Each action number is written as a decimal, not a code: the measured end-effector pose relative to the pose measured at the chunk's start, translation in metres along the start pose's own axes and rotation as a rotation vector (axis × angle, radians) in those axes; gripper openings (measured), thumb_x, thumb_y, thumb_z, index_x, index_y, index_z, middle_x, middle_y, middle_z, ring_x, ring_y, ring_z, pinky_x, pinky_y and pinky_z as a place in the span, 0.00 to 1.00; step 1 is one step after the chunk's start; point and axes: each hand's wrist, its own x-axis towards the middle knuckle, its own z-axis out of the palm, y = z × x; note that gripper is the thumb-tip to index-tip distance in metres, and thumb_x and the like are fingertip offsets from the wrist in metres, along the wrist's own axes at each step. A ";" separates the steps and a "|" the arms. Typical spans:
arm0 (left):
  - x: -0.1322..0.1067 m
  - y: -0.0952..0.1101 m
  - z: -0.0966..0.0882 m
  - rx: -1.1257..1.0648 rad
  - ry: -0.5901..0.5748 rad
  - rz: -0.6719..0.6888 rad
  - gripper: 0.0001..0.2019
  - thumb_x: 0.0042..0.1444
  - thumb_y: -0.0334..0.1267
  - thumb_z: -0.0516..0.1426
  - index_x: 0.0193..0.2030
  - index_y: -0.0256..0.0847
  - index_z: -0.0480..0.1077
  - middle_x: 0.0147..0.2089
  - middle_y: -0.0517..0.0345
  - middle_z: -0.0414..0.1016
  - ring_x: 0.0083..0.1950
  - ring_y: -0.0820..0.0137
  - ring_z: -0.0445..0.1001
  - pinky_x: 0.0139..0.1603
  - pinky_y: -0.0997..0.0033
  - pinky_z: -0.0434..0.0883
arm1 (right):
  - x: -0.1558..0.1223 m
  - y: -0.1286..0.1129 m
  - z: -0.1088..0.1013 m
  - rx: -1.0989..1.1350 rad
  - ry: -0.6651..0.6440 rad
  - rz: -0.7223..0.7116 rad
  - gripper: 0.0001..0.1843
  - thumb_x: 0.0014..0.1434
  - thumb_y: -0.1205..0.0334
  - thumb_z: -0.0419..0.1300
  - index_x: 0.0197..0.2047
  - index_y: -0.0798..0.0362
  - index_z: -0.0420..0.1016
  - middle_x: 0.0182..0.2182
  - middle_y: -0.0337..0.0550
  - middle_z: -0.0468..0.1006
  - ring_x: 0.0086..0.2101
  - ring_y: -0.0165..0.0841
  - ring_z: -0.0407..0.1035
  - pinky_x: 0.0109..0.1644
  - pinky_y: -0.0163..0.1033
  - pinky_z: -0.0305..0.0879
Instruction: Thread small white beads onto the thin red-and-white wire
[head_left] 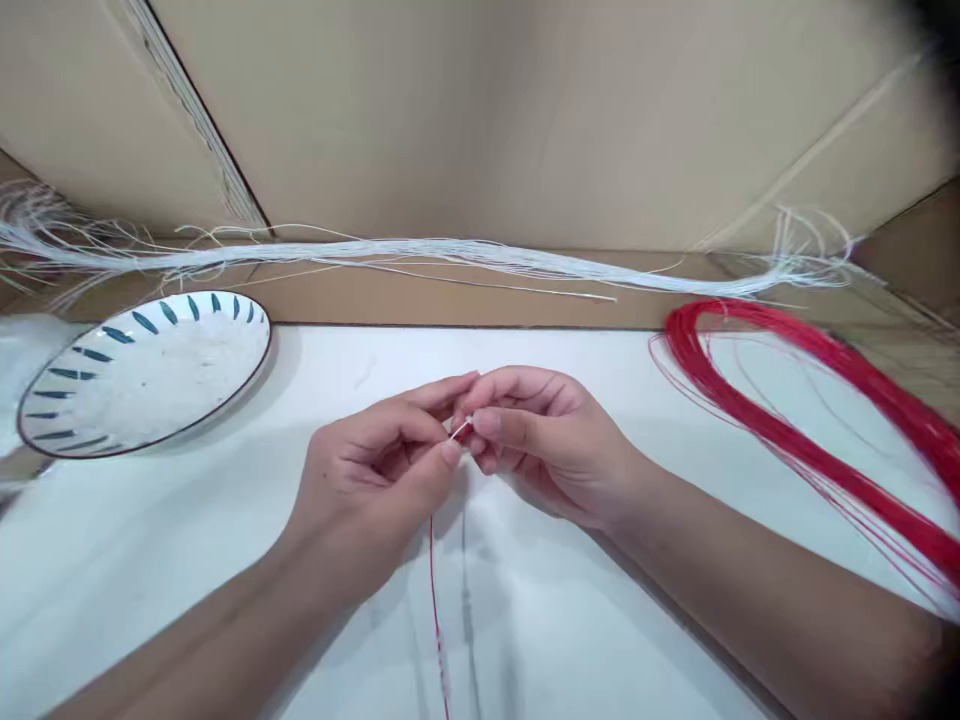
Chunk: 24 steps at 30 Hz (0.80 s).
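My left hand (382, 470) and my right hand (555, 435) meet above the middle of the white tabletop, fingertips almost touching. Between them a short piece of thin white strand (460, 428) shows, pinched by thumb and fingers on both sides. A thin red cord (435, 600) hangs from below my left hand toward the bottom edge; small pale or clear bits seem to sit along it. Where the red cord meets the white strand is hidden by my fingers.
At left stands an oval white plate (157, 370) with green dashes and small pale bits in it. A bundle of white strands (450, 252) lies along the back ledge. The looped bundle of red cord (780, 420) rests at right. Cardboard panels (480, 120) rise behind.
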 end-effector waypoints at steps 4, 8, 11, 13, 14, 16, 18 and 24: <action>0.001 0.000 0.000 -0.011 0.003 -0.013 0.10 0.59 0.31 0.64 0.28 0.46 0.81 0.52 0.57 0.86 0.60 0.60 0.79 0.57 0.67 0.77 | -0.001 -0.002 0.003 -0.024 0.018 0.008 0.02 0.57 0.70 0.72 0.34 0.56 0.84 0.30 0.40 0.83 0.28 0.23 0.75 0.34 0.27 0.73; 0.001 0.001 0.000 -0.010 -0.018 -0.030 0.09 0.59 0.32 0.64 0.28 0.45 0.81 0.54 0.56 0.85 0.59 0.59 0.79 0.57 0.65 0.77 | -0.002 -0.001 0.002 -0.049 0.026 -0.001 0.02 0.57 0.70 0.72 0.34 0.55 0.84 0.30 0.40 0.83 0.28 0.24 0.74 0.34 0.28 0.72; 0.001 0.002 0.000 0.023 -0.022 -0.021 0.08 0.59 0.33 0.64 0.30 0.46 0.82 0.57 0.57 0.83 0.59 0.60 0.80 0.57 0.66 0.77 | -0.002 0.000 0.002 -0.065 0.027 -0.018 0.03 0.57 0.72 0.70 0.34 0.55 0.85 0.29 0.39 0.82 0.27 0.23 0.73 0.34 0.28 0.72; 0.001 0.001 -0.001 0.052 -0.009 -0.019 0.08 0.58 0.32 0.64 0.30 0.47 0.83 0.57 0.60 0.83 0.59 0.61 0.79 0.57 0.66 0.77 | -0.002 0.001 0.002 -0.069 0.023 -0.030 0.04 0.58 0.73 0.69 0.34 0.56 0.84 0.29 0.39 0.82 0.28 0.22 0.73 0.34 0.28 0.71; 0.001 0.001 -0.001 0.059 -0.004 -0.022 0.08 0.57 0.31 0.64 0.29 0.48 0.83 0.57 0.61 0.83 0.60 0.61 0.79 0.57 0.66 0.77 | -0.002 0.001 0.002 -0.067 0.020 -0.036 0.04 0.58 0.73 0.69 0.34 0.56 0.84 0.30 0.39 0.82 0.28 0.22 0.73 0.34 0.27 0.71; 0.001 0.001 -0.001 0.063 -0.001 -0.031 0.09 0.57 0.31 0.65 0.29 0.49 0.82 0.58 0.62 0.83 0.60 0.60 0.79 0.57 0.66 0.77 | -0.002 0.001 0.003 -0.065 0.015 -0.042 0.05 0.58 0.75 0.69 0.34 0.56 0.84 0.29 0.38 0.82 0.28 0.22 0.73 0.34 0.27 0.71; 0.001 0.001 -0.001 0.057 -0.012 -0.034 0.09 0.57 0.31 0.64 0.28 0.48 0.82 0.58 0.62 0.82 0.59 0.59 0.80 0.55 0.64 0.78 | -0.002 0.001 0.002 -0.072 0.015 -0.049 0.07 0.57 0.76 0.69 0.34 0.55 0.84 0.29 0.37 0.81 0.27 0.22 0.73 0.34 0.27 0.71; 0.001 0.002 0.000 0.043 -0.045 -0.005 0.11 0.58 0.30 0.63 0.26 0.46 0.80 0.60 0.61 0.81 0.58 0.60 0.81 0.49 0.68 0.80 | -0.003 0.003 -0.002 -0.159 0.034 -0.086 0.06 0.57 0.74 0.71 0.34 0.54 0.81 0.29 0.37 0.81 0.29 0.23 0.74 0.34 0.28 0.72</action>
